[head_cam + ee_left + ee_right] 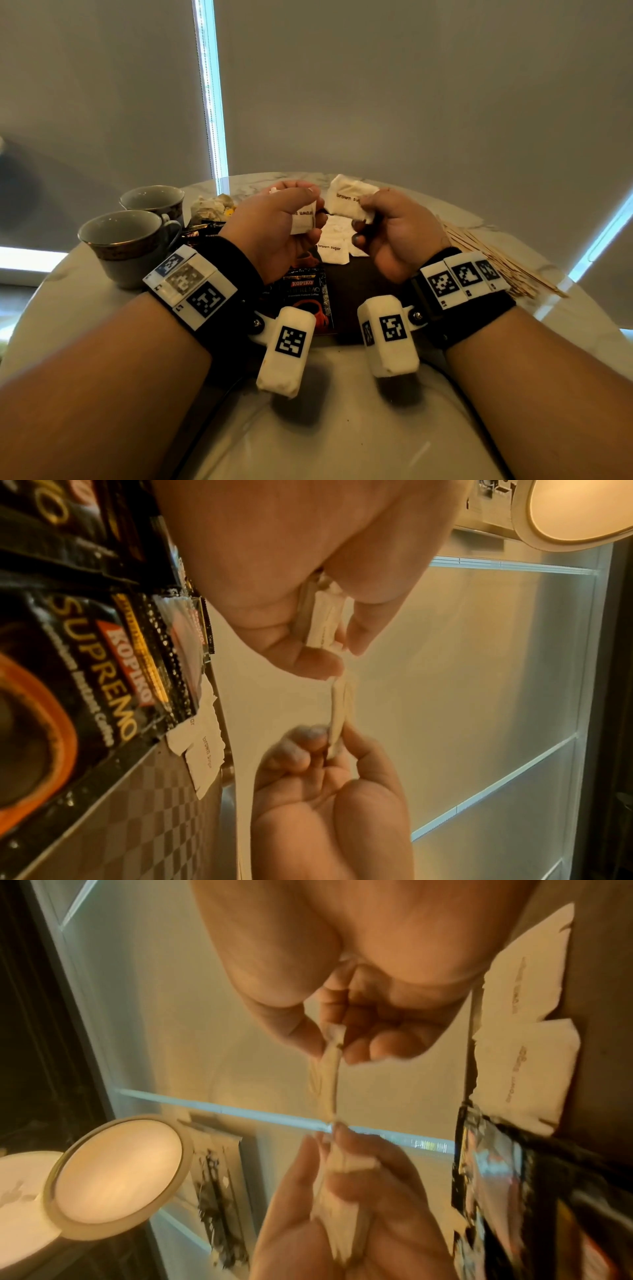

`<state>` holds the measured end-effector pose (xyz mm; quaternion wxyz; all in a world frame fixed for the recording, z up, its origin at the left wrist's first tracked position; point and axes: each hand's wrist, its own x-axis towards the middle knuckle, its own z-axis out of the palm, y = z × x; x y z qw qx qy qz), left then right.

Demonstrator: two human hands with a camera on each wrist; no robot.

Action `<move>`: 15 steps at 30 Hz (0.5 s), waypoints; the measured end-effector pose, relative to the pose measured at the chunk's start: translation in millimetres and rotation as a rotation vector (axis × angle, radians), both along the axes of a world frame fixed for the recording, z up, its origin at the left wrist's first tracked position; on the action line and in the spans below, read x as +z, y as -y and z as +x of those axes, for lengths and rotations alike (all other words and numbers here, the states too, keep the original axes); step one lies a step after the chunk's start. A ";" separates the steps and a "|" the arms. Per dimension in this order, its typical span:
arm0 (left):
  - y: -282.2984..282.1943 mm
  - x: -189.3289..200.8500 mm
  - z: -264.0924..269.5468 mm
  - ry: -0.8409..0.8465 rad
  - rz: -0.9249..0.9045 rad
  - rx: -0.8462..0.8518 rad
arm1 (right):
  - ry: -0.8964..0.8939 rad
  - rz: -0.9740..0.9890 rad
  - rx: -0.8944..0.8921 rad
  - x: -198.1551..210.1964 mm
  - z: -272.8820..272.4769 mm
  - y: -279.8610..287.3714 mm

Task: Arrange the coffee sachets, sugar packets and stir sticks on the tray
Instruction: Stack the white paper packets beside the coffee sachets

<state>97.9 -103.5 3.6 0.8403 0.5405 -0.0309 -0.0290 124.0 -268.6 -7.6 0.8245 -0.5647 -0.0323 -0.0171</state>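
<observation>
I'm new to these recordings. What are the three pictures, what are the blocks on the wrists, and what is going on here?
No machine here: a person wears a head camera and patterned camera blocks on both wrists. The wide picture looks down from the head; the other two look along each hand. The left hand pinches a stack of brown sugar packets, and the right hand pinches another brown sugar packet. Below lie a dark tray with coffee sachets, two cups and stir sticks.

- White matt paper sugar packets [332, 249], edges ragged
- Black glossy foil coffee sachets [306, 297]
- Thin pale wooden stir sticks [493, 257]
- Polished white marble surface [342, 428]
- Dark checker-textured tray [130, 818]
- Glazed gold-rimmed ceramic cups [126, 243]
</observation>
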 end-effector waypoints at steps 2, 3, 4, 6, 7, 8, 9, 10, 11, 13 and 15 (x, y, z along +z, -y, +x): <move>-1.2 0.4 0.3 -0.029 -0.037 0.019 | -0.060 0.039 -0.103 -2.5 9.6 11.5; -1.6 0.6 0.2 -0.037 -0.045 0.025 | -0.094 0.057 -0.149 -4.7 14.2 18.0; -1.7 1.1 0.0 -0.041 -0.047 0.028 | -0.128 0.080 -0.181 -7.0 18.4 24.3; -1.7 1.9 -0.5 -0.046 -0.044 0.032 | -0.190 0.113 -0.222 -11.3 23.9 34.3; -1.6 2.0 -0.4 -0.051 -0.045 0.033 | -0.216 0.121 -0.234 -13.1 25.5 38.1; -1.7 2.0 -0.2 -0.057 -0.047 0.036 | -0.242 0.121 -0.233 -14.7 27.2 41.4; -1.8 1.8 0.3 -0.063 -0.050 0.039 | -0.276 0.101 -0.229 -16.5 28.5 44.4; -1.9 1.4 0.7 -0.068 -0.053 0.042 | -0.317 0.063 -0.218 -18.2 29.6 46.7; -2.0 1.0 1.2 -0.071 -0.054 0.045 | -0.366 0.009 -0.206 -19.7 30.2 48.1; -2.3 0.7 1.7 -0.075 -0.054 0.045 | -0.447 -0.102 -0.173 -21.3 30.4 49.4; -2.5 0.9 1.5 -0.080 -0.053 0.042 | -0.495 -0.177 -0.145 -20.8 30.4 49.5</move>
